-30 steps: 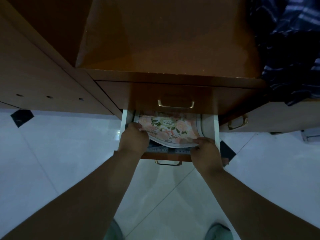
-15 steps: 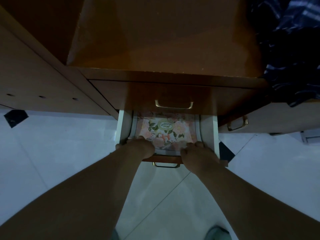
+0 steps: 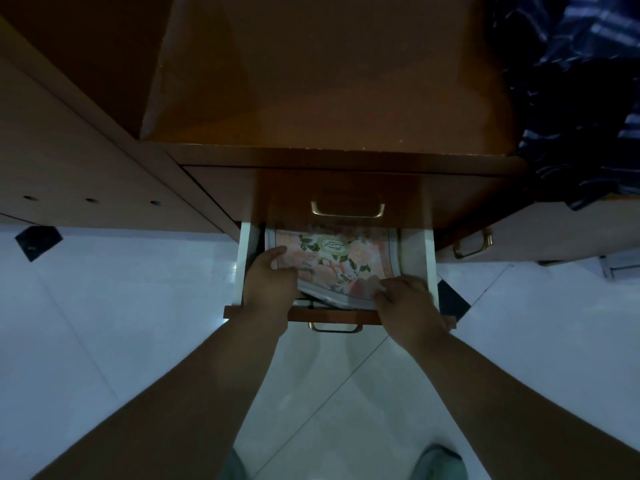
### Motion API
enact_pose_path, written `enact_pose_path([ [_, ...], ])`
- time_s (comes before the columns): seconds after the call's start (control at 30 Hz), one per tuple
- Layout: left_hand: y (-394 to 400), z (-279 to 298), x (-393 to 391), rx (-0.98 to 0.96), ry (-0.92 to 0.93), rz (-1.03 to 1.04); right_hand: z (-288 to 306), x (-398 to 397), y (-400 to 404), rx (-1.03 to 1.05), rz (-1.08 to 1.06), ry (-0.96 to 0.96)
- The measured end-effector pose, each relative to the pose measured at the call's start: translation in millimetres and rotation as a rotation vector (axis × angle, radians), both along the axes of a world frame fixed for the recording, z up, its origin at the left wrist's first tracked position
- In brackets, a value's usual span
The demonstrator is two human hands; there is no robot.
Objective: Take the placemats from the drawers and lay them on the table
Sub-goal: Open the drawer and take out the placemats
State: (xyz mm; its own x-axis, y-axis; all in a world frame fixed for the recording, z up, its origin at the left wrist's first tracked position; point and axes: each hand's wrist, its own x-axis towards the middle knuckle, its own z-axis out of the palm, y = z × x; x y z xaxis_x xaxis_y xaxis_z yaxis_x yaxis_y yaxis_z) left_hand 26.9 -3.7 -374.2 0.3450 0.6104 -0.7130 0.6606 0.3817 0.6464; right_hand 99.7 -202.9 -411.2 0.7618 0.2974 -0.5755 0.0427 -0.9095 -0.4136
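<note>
Placemats [image 3: 332, 261] lay flat in the open drawer [image 3: 244, 265], long side running left-right, both hands equally close, left hand [image 3: 270, 282] and right hand [image 3: 405, 299] pinching the near edge.

Dim light, pale tiled floor [image 3: 104, 323], brown wooden cabinet [image 3: 329, 81].

we see a glossy, lacquered wood tabletop [image 3: 329, 81] above drawers with polished brass-coloured metal handles [image 3: 347, 209]. the open drawer [image 3: 429, 258] has matt white sides and a wood front. the placemat [image 3: 332, 258] looks smooth, faintly sheened, with a printed floral face. the floor [image 3: 121, 306] is glossy pale tile; striped dark cloth [image 3: 581, 98] lies soft and matt.
</note>
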Motion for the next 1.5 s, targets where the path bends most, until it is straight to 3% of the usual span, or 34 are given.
enact_pose_path([
  [0.17, 19, 28, -6, -0.275, -0.108, 0.199, 21, 6, -9, 0.178, -0.2, 0.061],
  [0.37, 53, 43, -38, -0.458, -0.075, 0.221, 40, 11, -9, 0.258, -0.436, 0.161],
  [0.5, 53, 46, -53, -0.369, 0.045, 0.034, 46, 13, -13, 0.094, -0.458, 0.23],
  [0.63, 38, 53, -68, -0.267, 0.187, -0.289, 57, 3, -26, 0.01, -0.368, 0.151],
  [0.77, 30, 52, -71, -0.242, 0.209, -0.337, 59, -2, -30, 0.041, -0.423, 0.141],
  [1.0, 38, 38, -84, -0.106, 0.175, -0.797, 71, 0, -24, -0.04, -0.347, 0.174],
  [1.17, 38, 57, -84, -0.047, 0.178, -0.922, 76, -3, -24, -0.014, -0.347, 0.193],
  [1.23, 38, 63, -86, -0.01, 0.186, -0.901, 73, -6, -30, 0.031, -0.396, 0.215],
  [1.33, 42, 63, -88, -0.019, 0.202, -0.695, 71, -6, -38, 0.227, -0.579, 0.368],
  [1.4, 47, 57, -85, -0.021, 0.244, -0.579, 70, -3, -42, 0.248, -0.582, 0.47],
  [1.5, 53, 53, -79, -0.242, 0.251, -0.414, 72, -1, -46, 0.27, -0.558, 0.651],
])
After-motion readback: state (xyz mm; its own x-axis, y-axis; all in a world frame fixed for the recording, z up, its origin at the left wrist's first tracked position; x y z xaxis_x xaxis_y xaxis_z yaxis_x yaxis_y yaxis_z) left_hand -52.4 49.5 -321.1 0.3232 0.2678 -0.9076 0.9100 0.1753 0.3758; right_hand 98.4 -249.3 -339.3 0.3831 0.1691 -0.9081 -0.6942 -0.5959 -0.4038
